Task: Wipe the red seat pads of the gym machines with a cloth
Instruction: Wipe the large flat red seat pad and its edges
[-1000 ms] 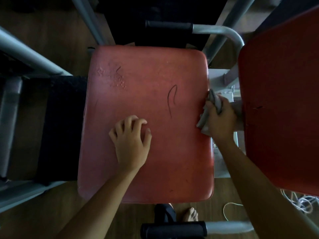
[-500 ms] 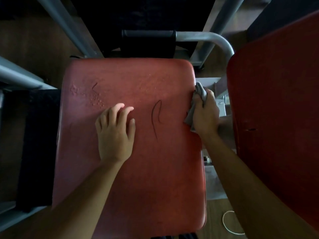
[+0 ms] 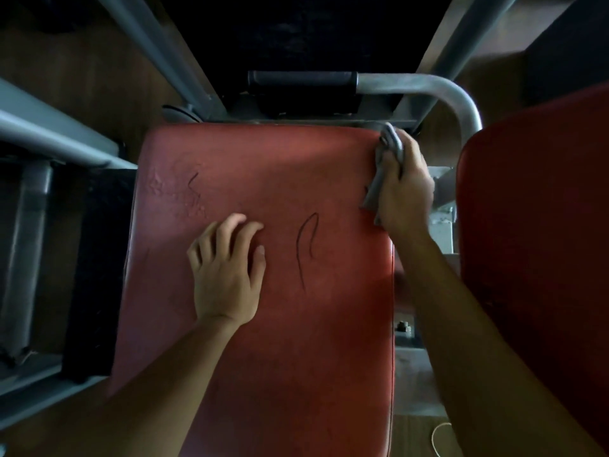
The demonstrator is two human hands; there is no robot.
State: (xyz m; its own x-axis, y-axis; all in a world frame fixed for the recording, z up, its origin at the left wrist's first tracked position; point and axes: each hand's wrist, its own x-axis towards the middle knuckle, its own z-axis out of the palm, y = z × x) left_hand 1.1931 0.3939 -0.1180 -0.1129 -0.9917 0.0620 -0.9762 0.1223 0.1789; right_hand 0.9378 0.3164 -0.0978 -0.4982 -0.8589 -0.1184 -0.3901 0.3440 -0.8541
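Your right hand (image 3: 407, 189) is clenched round a crumpled grey cloth (image 3: 384, 166), pressed vs. the far right edge of the worn red vinyl seat pad (image 3: 263, 324). Your left hand (image 3: 227, 275) is released, fingers spread, resting flat mid-pad beside a dark curved scuff mark (image 3: 304, 249). Second red pad (image 3: 540, 258) stands just to the right.

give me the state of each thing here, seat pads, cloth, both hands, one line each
red seat pad: flat, surface cracked and bearing dark curved marks, being wiped at its far right corner
second red pad: to the right, untouched
cloth: grey, bunched, pressed on the seat pad's right edge
right hand: closed around the cloth
left hand: empty, fingers spread, resting on the seat pad
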